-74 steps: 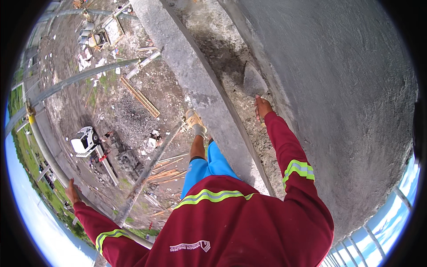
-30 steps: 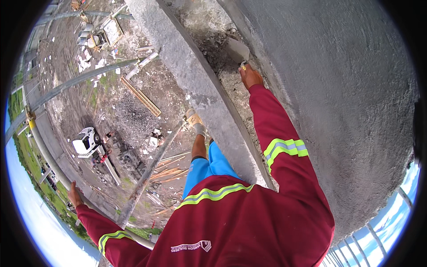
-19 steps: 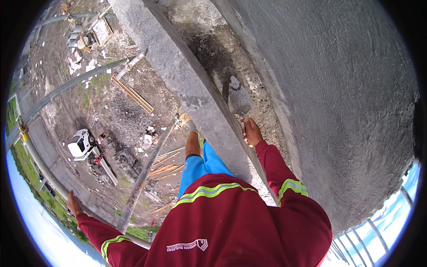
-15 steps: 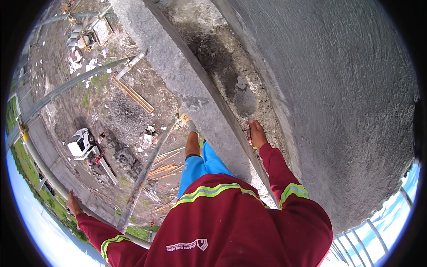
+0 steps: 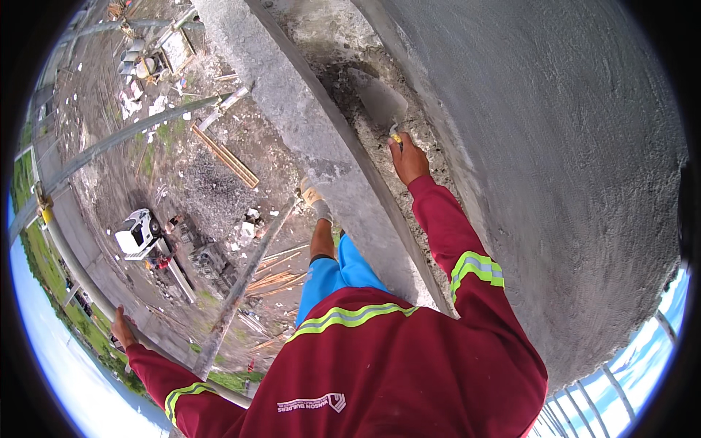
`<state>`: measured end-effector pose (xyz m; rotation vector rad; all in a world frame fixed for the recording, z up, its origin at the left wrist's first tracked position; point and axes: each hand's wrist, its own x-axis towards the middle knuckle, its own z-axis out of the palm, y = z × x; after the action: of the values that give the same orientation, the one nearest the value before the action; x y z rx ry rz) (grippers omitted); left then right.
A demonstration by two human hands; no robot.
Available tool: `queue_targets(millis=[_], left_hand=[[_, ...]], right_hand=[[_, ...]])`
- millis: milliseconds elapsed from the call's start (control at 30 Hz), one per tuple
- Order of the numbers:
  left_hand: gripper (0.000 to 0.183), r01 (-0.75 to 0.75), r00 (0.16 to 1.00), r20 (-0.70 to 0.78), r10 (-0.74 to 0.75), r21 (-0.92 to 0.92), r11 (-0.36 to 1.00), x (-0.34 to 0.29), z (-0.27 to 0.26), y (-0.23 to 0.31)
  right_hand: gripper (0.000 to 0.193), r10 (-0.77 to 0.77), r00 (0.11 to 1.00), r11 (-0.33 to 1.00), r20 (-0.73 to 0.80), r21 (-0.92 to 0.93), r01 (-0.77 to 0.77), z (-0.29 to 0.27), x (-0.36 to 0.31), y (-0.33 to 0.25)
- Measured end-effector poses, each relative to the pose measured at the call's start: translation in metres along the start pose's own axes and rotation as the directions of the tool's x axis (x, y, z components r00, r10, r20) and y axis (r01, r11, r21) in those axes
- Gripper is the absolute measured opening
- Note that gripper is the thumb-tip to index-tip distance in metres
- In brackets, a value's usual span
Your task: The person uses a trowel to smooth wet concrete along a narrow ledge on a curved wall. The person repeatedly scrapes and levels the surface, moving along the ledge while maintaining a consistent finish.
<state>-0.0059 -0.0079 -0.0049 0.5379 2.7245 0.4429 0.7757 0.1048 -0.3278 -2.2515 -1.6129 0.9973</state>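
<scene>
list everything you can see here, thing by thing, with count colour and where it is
trowel: one, grey blade with a yellow-tipped handle, in the mortar trough at top centre
mortar: grey, wet, filling the trough between ledge and wall
concrete ledge: one, grey, running from the top down to centre
plastered wall: one, grey, rough, all along the right
scaffold pipes: several, grey metal, at left and lower left
white truck: one, on the ground far below at left
timber planks: a few, brown, on the ground below
boot: one, tan, standing on a pipe
right hand: grip closed on the trowel handle
left hand: grip closed around a scaffold pipe
</scene>
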Motion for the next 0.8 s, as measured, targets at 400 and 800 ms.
queue_targets(millis=[400,800], left_hand=[[0.035,0.012,1.0,0.0,-0.012,0.003,1.0,0.007,-0.006,-0.009],[0.036,-0.024,0.998,-0.059,0.024,0.011,1.0,0.003,0.0,-0.005]], right_hand=[[0.044,0.331,0.942,0.901,0.059,0.277,-0.334,0.041,0.115,-0.01],[0.046,0.371,0.776,0.651,0.511,0.453,-0.609,-0.012,0.053,-0.022]])
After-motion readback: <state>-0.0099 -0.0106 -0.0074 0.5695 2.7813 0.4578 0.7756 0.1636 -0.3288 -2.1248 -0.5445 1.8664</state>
